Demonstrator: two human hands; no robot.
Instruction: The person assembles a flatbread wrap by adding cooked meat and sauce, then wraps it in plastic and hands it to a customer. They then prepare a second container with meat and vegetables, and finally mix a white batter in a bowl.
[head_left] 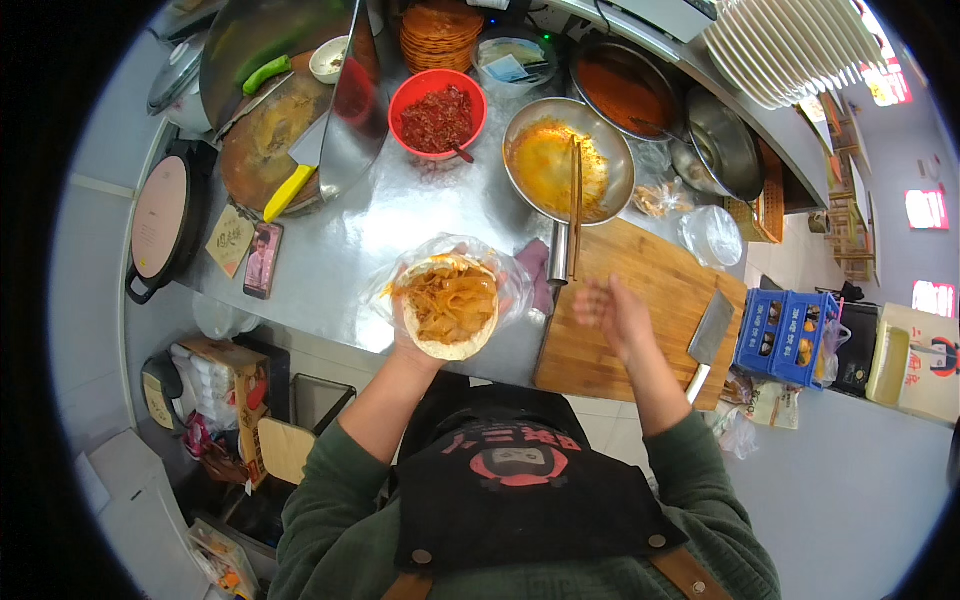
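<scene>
The left hand [408,330] grasped a round, pale flatbread [448,351] in a clear plastic bag [516,290]; topping with glossy orange strips [450,303] looked done, closing undone. The right hand [614,312] hung released.

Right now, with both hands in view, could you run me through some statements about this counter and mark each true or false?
1. The left hand holds a round, filled bread in a clear plastic bag. True.
2. The right hand grips the chopsticks. False: it holds nothing visible, and the chopsticks lie across the metal pan.
3. The red bowl contains a dark red mix. True.
4. The phone lies on the rectangular wooden board. False: it lies on the steel table, to the left.
5. The yellow-handled knife is left of the red bowl. True.
</scene>
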